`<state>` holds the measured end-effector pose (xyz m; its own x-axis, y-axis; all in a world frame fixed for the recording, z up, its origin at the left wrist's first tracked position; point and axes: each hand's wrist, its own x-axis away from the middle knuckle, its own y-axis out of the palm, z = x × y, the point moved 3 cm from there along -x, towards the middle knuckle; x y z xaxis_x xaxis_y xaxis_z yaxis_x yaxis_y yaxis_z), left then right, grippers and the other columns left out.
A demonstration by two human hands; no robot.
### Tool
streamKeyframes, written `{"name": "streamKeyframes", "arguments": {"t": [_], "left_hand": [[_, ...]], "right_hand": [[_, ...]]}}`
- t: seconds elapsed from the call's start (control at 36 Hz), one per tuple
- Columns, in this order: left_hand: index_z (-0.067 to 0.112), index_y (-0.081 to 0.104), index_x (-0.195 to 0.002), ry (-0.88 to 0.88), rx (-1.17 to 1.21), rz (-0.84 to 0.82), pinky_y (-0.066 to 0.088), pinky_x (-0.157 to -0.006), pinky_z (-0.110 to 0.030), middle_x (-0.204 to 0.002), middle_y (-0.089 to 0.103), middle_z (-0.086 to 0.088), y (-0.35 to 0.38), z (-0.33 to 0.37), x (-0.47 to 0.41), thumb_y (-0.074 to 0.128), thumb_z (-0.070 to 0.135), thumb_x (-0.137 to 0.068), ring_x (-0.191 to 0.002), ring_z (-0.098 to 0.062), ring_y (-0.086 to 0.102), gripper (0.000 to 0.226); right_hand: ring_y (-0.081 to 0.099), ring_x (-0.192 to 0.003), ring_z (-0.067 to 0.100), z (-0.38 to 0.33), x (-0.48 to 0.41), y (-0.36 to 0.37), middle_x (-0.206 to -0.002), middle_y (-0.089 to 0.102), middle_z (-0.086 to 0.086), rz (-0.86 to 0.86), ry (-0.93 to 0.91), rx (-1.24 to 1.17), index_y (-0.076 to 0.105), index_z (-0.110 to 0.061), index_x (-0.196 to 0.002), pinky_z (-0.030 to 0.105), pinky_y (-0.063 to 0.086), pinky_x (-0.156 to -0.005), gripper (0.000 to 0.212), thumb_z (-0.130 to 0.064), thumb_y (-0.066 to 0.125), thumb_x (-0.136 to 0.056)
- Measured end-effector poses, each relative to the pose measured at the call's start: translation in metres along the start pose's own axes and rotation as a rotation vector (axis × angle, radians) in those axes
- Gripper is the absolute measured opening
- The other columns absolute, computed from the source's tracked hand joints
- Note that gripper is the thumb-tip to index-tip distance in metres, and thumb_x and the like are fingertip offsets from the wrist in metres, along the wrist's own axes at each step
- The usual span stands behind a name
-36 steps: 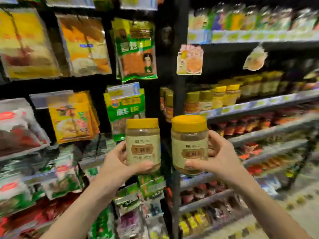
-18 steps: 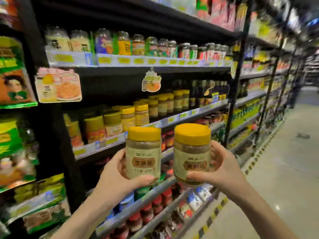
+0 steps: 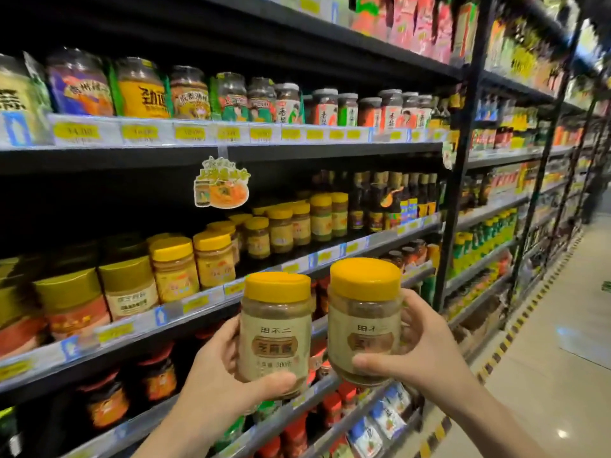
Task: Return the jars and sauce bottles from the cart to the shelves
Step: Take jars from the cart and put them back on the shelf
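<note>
I hold two like jars upright side by side in front of the shelves, each with a yellow lid and a beige label. My left hand (image 3: 215,378) grips the left jar (image 3: 276,328) from the side and below, thumb across its base. My right hand (image 3: 420,355) grips the right jar (image 3: 363,319), thumb on its lower front. Behind them, the middle shelf (image 3: 198,309) carries a row of similar yellow-lidded jars (image 3: 215,259). The cart is out of view.
A higher shelf (image 3: 198,133) holds glass sauce jars with coloured labels. Dark sauce bottles (image 3: 393,200) stand at the right end of the middle shelf. Red-lidded jars fill the lower shelves. A paper promo tag (image 3: 221,183) hangs down. The aisle floor (image 3: 545,358) runs off to the right.
My view has swung right from hanging snack packets to the jar shelves, and closer to them. Both hands still hold their jars side by side.
</note>
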<state>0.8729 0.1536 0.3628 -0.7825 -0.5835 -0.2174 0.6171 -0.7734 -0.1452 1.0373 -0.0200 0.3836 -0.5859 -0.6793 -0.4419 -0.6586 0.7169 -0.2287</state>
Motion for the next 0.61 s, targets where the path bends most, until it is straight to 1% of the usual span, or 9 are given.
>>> {"name": "streamKeyframes", "arguments": {"t": [0.11, 0.19, 0.25, 0.28, 0.36, 0.42, 0.47, 0.56, 0.61], "left_hand": [[0.037, 0.053, -0.111, 0.005, 0.016, 0.0, 0.052, -0.067, -0.012, -0.102, 0.07, 0.02, -0.004, -0.007, -0.033, 0.092, 0.046, -0.016, -0.094, 0.001, 0.066, 0.104], [0.033, 0.053, -0.111, 0.003, 0.031, 0.021, 0.052, -0.066, -0.011, -0.1, 0.07, 0.022, -0.009, -0.014, -0.062, 0.093, 0.036, -0.019, -0.091, 0.001, 0.067, 0.1], [0.034, 0.052, -0.107, -0.003, 0.057, 0.045, 0.051, -0.062, -0.009, -0.094, 0.069, 0.028, -0.015, -0.019, -0.081, 0.089, 0.028, -0.023, -0.087, 0.005, 0.067, 0.092], [0.035, 0.052, -0.106, -0.005, 0.062, 0.043, 0.05, -0.061, -0.008, -0.093, 0.069, 0.03, -0.017, -0.019, -0.086, 0.089, 0.029, -0.022, -0.086, 0.006, 0.066, 0.092], [0.037, 0.051, -0.108, -0.007, 0.071, 0.066, 0.051, -0.061, -0.009, -0.095, 0.069, 0.028, -0.03, -0.026, -0.109, 0.092, 0.043, -0.012, -0.087, 0.006, 0.066, 0.105], [0.035, 0.052, -0.111, -0.01, 0.064, 0.101, 0.051, -0.061, -0.009, -0.097, 0.072, 0.021, -0.04, -0.028, -0.122, 0.091, 0.046, -0.009, -0.087, 0.004, 0.067, 0.11], [0.034, 0.051, -0.114, -0.007, 0.05, 0.136, 0.052, -0.061, -0.009, -0.099, 0.072, 0.014, -0.049, -0.03, -0.13, 0.092, 0.043, -0.011, -0.089, 0.002, 0.067, 0.111], [0.035, 0.052, -0.112, -0.002, 0.017, 0.163, 0.051, -0.062, -0.009, -0.099, 0.071, 0.021, -0.06, -0.03, -0.138, 0.092, 0.039, -0.018, -0.09, 0.001, 0.067, 0.102], [0.037, 0.052, -0.112, -0.014, 0.004, 0.192, 0.051, -0.062, -0.008, -0.1, 0.07, 0.023, -0.068, -0.03, -0.139, 0.092, 0.033, -0.023, -0.091, 0.001, 0.067, 0.098]], "right_hand": [[0.066, -0.099, 0.011, 0.02, -0.036, 0.005, -0.107, 0.069, -0.008, -0.042, -0.006, -0.041, 0.057, -0.043, -0.107, 0.031, 0.055, -0.081, 0.078, -0.043, 0.091, -0.037], [0.066, -0.099, 0.011, 0.034, -0.065, 0.011, -0.107, 0.069, -0.008, -0.055, -0.01, -0.042, 0.057, -0.045, -0.104, 0.031, 0.055, -0.08, 0.079, -0.048, 0.091, -0.033], [0.067, -0.098, 0.01, 0.043, -0.087, 0.015, -0.106, 0.069, -0.009, -0.069, -0.011, -0.041, 0.058, -0.045, -0.102, 0.032, 0.055, -0.081, 0.075, -0.041, 0.092, -0.035], [0.067, -0.097, 0.009, 0.045, -0.093, 0.016, -0.105, 0.069, -0.01, -0.077, -0.014, -0.031, 0.057, -0.045, -0.102, 0.031, 0.055, -0.08, 0.073, -0.037, 0.091, -0.037], [0.066, -0.096, 0.007, 0.056, -0.126, 0.022, -0.105, 0.069, -0.011, -0.093, -0.043, -0.018, 0.057, -0.038, -0.105, 0.023, 0.055, -0.075, 0.073, -0.027, 0.091, -0.042], [0.067, -0.095, 0.01, 0.064, -0.148, 0.028, -0.105, 0.069, -0.008, -0.108, -0.055, -0.048, 0.057, -0.034, -0.107, 0.022, 0.055, -0.074, 0.073, -0.018, 0.091, -0.045], [0.067, -0.095, 0.01, 0.071, -0.168, 0.035, -0.106, 0.069, -0.008, -0.115, -0.059, -0.063, 0.056, -0.032, -0.11, 0.024, 0.056, -0.075, 0.076, -0.019, 0.091, -0.044], [0.067, -0.096, 0.01, 0.078, -0.195, 0.047, -0.106, 0.069, -0.006, -0.133, -0.084, -0.073, 0.056, -0.029, -0.113, 0.025, 0.056, -0.076, 0.079, -0.03, 0.09, -0.042], [0.067, -0.094, 0.007, 0.081, -0.211, 0.055, -0.103, 0.07, -0.008, -0.154, -0.113, -0.071, 0.058, -0.027, -0.111, 0.019, 0.054, -0.074, 0.075, -0.027, 0.092, -0.045]]}}
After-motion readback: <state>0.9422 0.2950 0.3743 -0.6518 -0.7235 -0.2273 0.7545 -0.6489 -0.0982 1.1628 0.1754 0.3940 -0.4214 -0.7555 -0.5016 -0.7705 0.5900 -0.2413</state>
